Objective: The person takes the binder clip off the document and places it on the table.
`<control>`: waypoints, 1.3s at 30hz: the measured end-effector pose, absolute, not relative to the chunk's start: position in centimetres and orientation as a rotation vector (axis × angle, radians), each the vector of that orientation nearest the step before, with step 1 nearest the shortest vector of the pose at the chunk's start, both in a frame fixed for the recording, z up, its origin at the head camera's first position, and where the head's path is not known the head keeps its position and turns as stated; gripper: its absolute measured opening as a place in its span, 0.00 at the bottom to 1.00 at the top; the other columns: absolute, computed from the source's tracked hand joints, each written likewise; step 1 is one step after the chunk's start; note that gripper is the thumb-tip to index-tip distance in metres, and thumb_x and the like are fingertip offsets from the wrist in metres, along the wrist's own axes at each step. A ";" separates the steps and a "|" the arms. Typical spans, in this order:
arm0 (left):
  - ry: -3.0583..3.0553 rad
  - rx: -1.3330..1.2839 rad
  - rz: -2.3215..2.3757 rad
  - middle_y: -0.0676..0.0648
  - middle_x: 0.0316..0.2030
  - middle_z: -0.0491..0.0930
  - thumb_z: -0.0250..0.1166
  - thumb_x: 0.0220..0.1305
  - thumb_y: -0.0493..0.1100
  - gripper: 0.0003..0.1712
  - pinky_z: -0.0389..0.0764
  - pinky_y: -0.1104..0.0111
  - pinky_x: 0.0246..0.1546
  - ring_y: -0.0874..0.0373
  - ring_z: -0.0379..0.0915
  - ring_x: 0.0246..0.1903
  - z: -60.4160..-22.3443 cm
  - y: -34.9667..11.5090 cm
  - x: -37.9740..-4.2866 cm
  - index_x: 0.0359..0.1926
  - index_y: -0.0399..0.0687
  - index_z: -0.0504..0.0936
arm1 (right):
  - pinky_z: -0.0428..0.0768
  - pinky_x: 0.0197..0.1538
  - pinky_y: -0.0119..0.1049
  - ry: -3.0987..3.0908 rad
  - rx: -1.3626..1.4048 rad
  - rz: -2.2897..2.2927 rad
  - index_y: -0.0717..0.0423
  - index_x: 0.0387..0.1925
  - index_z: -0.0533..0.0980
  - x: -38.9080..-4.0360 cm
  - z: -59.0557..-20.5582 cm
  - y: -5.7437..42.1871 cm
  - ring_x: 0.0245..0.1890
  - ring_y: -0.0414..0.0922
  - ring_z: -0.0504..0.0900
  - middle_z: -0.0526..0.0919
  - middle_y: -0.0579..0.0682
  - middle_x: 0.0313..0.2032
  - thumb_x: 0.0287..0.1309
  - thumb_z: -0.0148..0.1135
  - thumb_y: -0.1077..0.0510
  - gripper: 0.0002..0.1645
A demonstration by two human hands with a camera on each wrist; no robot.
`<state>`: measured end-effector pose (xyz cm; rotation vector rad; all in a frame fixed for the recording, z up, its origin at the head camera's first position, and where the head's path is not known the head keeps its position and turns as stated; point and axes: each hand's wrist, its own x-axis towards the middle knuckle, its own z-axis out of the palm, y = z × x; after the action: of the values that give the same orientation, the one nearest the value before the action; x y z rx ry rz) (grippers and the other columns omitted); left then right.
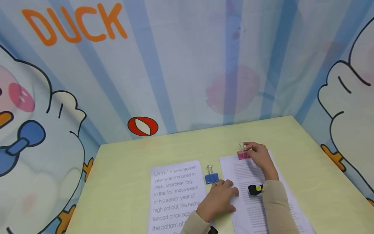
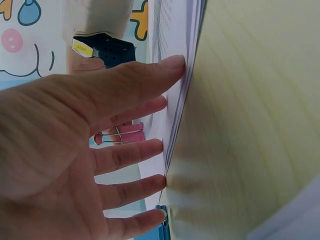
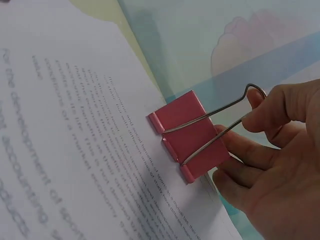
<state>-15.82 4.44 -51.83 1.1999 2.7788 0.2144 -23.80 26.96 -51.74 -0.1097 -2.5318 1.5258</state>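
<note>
A pink binder clip (image 1: 242, 155) sits at the top edge of a printed paper stack (image 1: 229, 169). My right hand (image 1: 261, 159) pinches the clip's wire handle (image 3: 212, 114) between thumb and index finger, while the other fingers lie behind the clip in the right wrist view. At the stack's left side is my left hand (image 1: 220, 200), its fingers extended and fingertips right at the paper edges. Just beyond these fingers lies a blue binder clip (image 1: 211, 178), partly covered by the little finger in the left wrist view.
Left of the stack lies a large-print page (image 1: 175, 195), its lower right part hidden by the left arm. Both rest on a pale yellow table (image 1: 122, 188). A cartoon-printed curtain (image 1: 181, 65) rises behind the table's far edge.
</note>
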 end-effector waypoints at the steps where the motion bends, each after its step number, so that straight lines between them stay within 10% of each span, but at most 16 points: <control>1: 2.779 1.200 0.216 0.56 0.57 0.76 0.80 0.47 0.57 0.26 0.72 0.60 0.51 0.57 0.69 0.53 -51.8 4.5 -15.8 0.49 0.65 0.85 | 0.68 0.64 0.57 -2.534 -0.098 1.542 0.73 0.35 0.77 -23.9 -51.7 27.0 0.65 0.68 0.70 0.74 0.72 0.61 0.62 0.51 0.71 0.08; 17: 2.743 1.159 0.169 0.57 0.57 0.76 0.80 0.47 0.58 0.26 0.73 0.58 0.52 0.57 0.70 0.53 -51.6 4.9 -15.9 0.50 0.68 0.86 | 0.72 0.46 0.46 -2.696 0.070 1.624 0.76 0.49 0.73 -24.8 -49.7 27.9 0.45 0.58 0.77 0.78 0.71 0.52 0.63 0.51 0.67 0.17; 25: 2.736 1.151 0.180 0.57 0.57 0.76 0.81 0.46 0.58 0.26 0.72 0.58 0.52 0.57 0.70 0.53 -51.8 4.9 -15.6 0.49 0.69 0.86 | 0.66 0.63 0.63 -2.936 0.072 1.492 0.76 0.59 0.69 -26.7 -50.0 28.1 0.65 0.70 0.66 0.69 0.76 0.62 0.61 0.50 0.66 0.26; 39: 2.764 1.166 0.207 0.58 0.55 0.77 0.81 0.46 0.58 0.26 0.72 0.59 0.49 0.58 0.69 0.50 -51.8 4.8 -16.0 0.49 0.68 0.86 | 0.74 0.55 0.54 -3.082 0.139 1.441 0.76 0.60 0.69 -28.2 -48.7 28.6 0.50 0.58 0.75 0.74 0.71 0.57 0.61 0.51 0.65 0.27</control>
<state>-15.96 4.83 -51.77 1.1662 2.7645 0.2066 -28.18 28.63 -48.67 0.1395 -3.0816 1.4408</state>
